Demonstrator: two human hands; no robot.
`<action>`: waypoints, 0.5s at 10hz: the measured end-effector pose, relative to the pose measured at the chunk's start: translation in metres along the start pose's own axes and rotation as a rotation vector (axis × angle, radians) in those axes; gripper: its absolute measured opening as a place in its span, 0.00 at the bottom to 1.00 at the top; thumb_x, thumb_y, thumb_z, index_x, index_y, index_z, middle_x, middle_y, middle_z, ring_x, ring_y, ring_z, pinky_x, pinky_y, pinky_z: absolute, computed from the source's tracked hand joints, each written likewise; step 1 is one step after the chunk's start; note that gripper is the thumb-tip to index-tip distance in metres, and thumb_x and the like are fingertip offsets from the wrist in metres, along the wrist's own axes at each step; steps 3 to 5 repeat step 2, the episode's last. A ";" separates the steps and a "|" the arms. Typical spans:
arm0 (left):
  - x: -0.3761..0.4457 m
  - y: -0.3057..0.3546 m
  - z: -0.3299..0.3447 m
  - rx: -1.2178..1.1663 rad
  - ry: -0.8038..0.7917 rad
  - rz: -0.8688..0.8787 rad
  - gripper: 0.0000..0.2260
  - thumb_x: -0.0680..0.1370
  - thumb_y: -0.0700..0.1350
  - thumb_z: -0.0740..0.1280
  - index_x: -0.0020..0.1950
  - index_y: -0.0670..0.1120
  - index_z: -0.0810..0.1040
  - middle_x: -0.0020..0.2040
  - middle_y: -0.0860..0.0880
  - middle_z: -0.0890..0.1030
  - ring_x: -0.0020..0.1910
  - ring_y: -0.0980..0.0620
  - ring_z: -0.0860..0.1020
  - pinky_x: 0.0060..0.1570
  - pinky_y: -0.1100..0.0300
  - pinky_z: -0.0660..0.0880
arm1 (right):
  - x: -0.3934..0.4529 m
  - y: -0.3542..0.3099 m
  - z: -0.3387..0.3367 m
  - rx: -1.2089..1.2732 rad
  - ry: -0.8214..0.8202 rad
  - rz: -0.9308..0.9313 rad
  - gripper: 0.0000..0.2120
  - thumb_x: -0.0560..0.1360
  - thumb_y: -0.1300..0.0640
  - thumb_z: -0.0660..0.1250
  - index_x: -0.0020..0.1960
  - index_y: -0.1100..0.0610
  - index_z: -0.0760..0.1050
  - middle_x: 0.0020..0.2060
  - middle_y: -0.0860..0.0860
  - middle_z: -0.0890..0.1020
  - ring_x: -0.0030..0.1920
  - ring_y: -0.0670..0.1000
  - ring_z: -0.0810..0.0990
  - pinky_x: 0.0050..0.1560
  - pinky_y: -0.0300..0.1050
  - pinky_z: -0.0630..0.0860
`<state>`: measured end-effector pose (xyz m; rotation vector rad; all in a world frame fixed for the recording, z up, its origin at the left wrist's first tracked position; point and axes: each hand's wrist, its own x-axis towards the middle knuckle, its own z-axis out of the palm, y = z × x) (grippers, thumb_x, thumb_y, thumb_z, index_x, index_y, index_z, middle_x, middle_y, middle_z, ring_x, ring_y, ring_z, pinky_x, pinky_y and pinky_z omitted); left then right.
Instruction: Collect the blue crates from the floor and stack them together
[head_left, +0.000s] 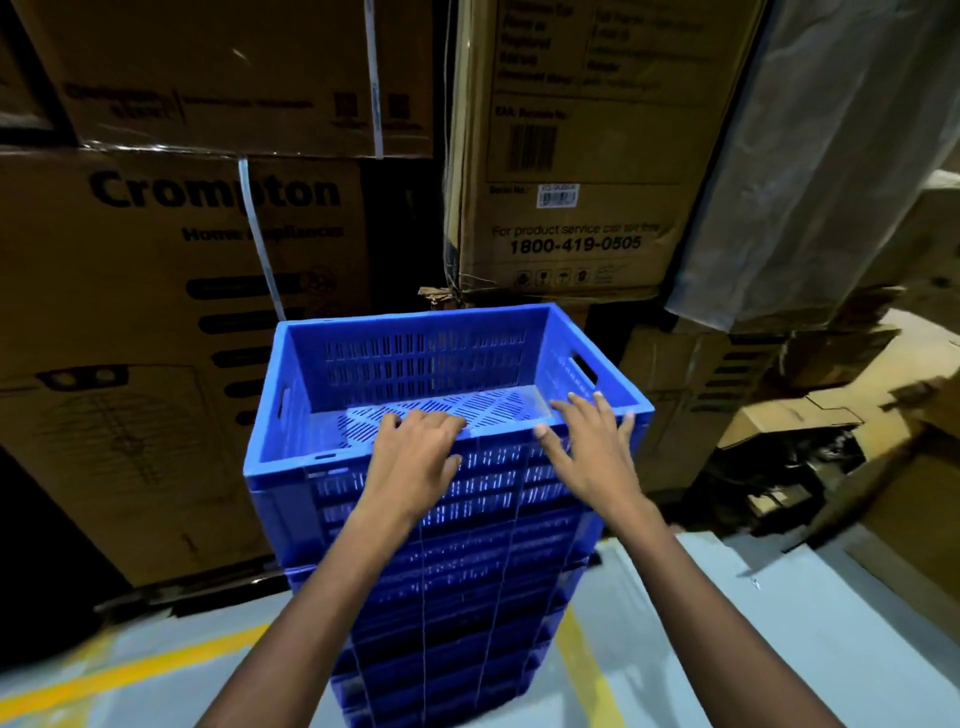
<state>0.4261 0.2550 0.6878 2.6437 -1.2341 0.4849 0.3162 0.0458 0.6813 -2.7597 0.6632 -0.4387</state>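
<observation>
A tall stack of blue slotted crates (457, 597) stands on the floor straight ahead of me. The top crate (415, 364) is empty, with handle holes in both short sides. My left hand (415, 457) lies over the near rim of the top crate, its fingers curled over the edge. My right hand (592, 447) hovers at the near right part of that rim with fingers spread; whether it touches the rim I cannot tell. Neither hand closes around anything.
Large cardboard cartons (156, 322) are piled high right behind and left of the stack. More cartons (571, 156) rise behind it on the right, with crushed boxes (810, 415) and a plastic-wrapped item (810, 171). Yellow lines (130, 670) mark the grey floor.
</observation>
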 end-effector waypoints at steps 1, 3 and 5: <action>-0.011 0.013 -0.005 -0.040 0.032 -0.026 0.23 0.76 0.49 0.70 0.69 0.50 0.72 0.66 0.51 0.78 0.64 0.47 0.75 0.60 0.49 0.68 | -0.024 -0.012 0.003 0.121 0.018 -0.015 0.31 0.77 0.32 0.51 0.74 0.48 0.64 0.77 0.50 0.60 0.79 0.55 0.47 0.74 0.67 0.50; -0.035 0.040 -0.015 -0.075 0.114 -0.075 0.29 0.75 0.52 0.71 0.74 0.49 0.66 0.74 0.47 0.70 0.71 0.45 0.69 0.64 0.47 0.70 | -0.060 -0.013 0.003 0.221 0.119 -0.026 0.28 0.79 0.36 0.54 0.74 0.48 0.62 0.78 0.50 0.56 0.79 0.56 0.45 0.75 0.64 0.55; -0.035 0.040 -0.015 -0.075 0.114 -0.075 0.29 0.75 0.52 0.71 0.74 0.49 0.66 0.74 0.47 0.70 0.71 0.45 0.69 0.64 0.47 0.70 | -0.060 -0.013 0.003 0.221 0.119 -0.026 0.28 0.79 0.36 0.54 0.74 0.48 0.62 0.78 0.50 0.56 0.79 0.56 0.45 0.75 0.64 0.55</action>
